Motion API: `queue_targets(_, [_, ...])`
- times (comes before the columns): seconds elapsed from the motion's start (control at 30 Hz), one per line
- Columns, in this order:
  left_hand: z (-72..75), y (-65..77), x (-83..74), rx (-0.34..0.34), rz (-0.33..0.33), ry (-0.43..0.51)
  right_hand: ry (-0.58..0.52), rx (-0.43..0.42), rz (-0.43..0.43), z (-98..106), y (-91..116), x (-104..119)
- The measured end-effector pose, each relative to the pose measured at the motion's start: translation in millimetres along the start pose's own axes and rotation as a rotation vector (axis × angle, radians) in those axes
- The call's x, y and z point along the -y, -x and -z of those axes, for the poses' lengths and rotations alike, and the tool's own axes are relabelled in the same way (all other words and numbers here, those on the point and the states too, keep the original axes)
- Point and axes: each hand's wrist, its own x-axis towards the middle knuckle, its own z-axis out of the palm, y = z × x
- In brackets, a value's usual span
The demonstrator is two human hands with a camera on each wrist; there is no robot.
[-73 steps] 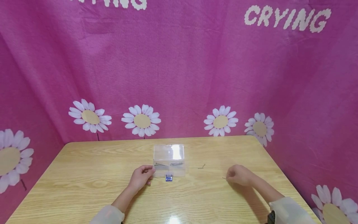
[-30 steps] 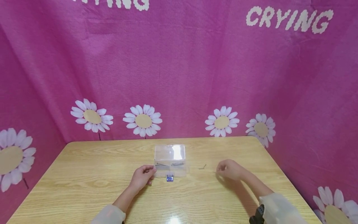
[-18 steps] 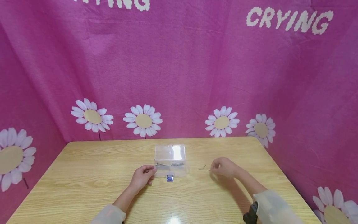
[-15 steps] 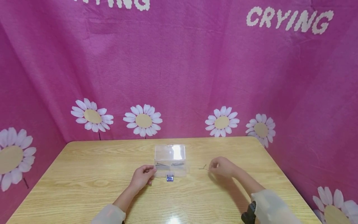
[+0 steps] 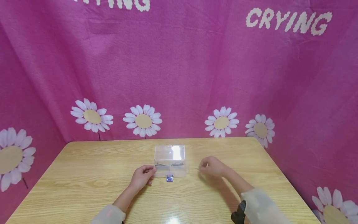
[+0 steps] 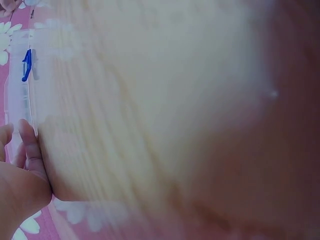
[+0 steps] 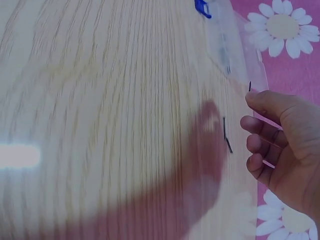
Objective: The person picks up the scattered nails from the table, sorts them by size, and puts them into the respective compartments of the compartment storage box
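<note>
A clear plastic box (image 5: 176, 174) with a blue latch (image 5: 169, 178) stands on the table, lid (image 5: 165, 152) raised at the back. Thin dark nails (image 5: 162, 165) lie in its left compartment, more nails (image 5: 177, 164) in the right one. My left hand (image 5: 141, 178) holds the box by its left end. Between thumb and forefinger, my right hand (image 5: 213, 167) pinches a nail (image 7: 250, 86) to the right of the box, above the table. In the right wrist view, two loose nails (image 7: 224, 128) lie on the wood beneath that hand, nearly end to end; the head view hides them.
The wood-grained table (image 5: 92, 174) reaches back to a pink cloth (image 5: 179, 77) printed with white daisies and lettering. A bright reflection shows on the tabletop near the front.
My right hand has moved left with the pinched nail, over the loose nails and closer to the box. My left hand and the box have stayed in place.
</note>
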Motion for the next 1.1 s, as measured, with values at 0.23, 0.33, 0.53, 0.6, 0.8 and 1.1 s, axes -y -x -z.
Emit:
queue_targets(0.23, [-0.4,-0.1,-0.5,0.002,-0.004,-0.001,-0.085,0.011,-0.029,-13,-8,8])
queue_targets(0.33, [-0.6,-0.3,-0.2,0.002,-0.005,-0.007,-0.103,0.016,-0.027,-18,-11,11])
queue_targets(0.53, [-0.2,0.1,-0.2,-0.002,-0.003,-0.009,-0.11,0.008,-0.045,-25,-17,19])
queue_targets(0.6, [0.1,0.4,-0.2,-0.001,-0.005,-0.007,-0.113,0.008,-0.048,-27,-19,21])
queue_targets(0.8, [0.5,0.4,-0.3,0.005,-0.008,-0.01,-0.094,0.004,-0.029,-30,-26,26])
queue_targets(1.1, [0.4,0.6,-1.1,0.004,0.001,-0.012,-0.095,0.018,-0.04,-35,-33,33])
